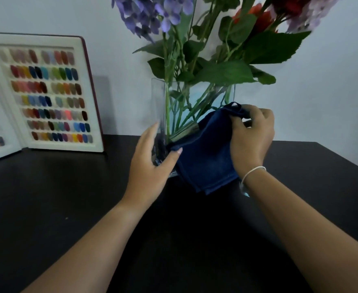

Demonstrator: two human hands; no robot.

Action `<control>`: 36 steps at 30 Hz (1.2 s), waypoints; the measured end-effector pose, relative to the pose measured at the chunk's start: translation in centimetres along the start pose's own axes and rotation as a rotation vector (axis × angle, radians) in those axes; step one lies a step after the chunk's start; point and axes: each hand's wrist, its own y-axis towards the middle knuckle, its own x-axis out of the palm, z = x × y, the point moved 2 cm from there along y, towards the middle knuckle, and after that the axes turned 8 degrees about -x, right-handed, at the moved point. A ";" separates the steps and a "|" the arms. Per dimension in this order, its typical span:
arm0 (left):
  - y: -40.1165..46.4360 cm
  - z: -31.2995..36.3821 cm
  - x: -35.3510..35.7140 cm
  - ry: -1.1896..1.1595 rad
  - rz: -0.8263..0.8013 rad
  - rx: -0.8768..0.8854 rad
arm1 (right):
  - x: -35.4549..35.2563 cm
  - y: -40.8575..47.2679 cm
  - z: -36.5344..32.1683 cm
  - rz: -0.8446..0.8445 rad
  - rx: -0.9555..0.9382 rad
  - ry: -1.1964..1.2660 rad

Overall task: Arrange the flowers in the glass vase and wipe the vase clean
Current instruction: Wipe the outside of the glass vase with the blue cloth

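On the dark counter (68, 208), I see a square glass vase (159, 106) standing upright near the white wall (332, 92), filled with purple flowers (152, 15), red flowers (262, 17) and broad green leaves (226, 72), their stems (182, 106) crossing inside the glass. My right hand (252, 140) pinches the bunched top edge of a dark blue cloth (205, 155) between thumb and fingers and holds it against the front of the vase. My left hand (150, 166) is spread loosely around the lower left corner of the vase, its thumb touching the left edge of the cloth; whether the fingers press the glass I cannot tell. A thin white bracelet (253, 172) circles the right wrist. To the left, an open swatch book (47, 94) of coloured nail samples leans against the wall, well apart from the vase.
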 end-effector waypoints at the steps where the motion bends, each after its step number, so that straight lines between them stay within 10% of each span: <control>1: 0.0 0.1 0.0 -0.035 -0.026 -0.005 | 0.2 0.3 -0.1 0.023 0.003 0.020; 36: 0.6 -0.9 -0.6 -0.438 -0.149 -0.176 | 3.3 -2.1 -0.1 -0.082 -0.082 0.056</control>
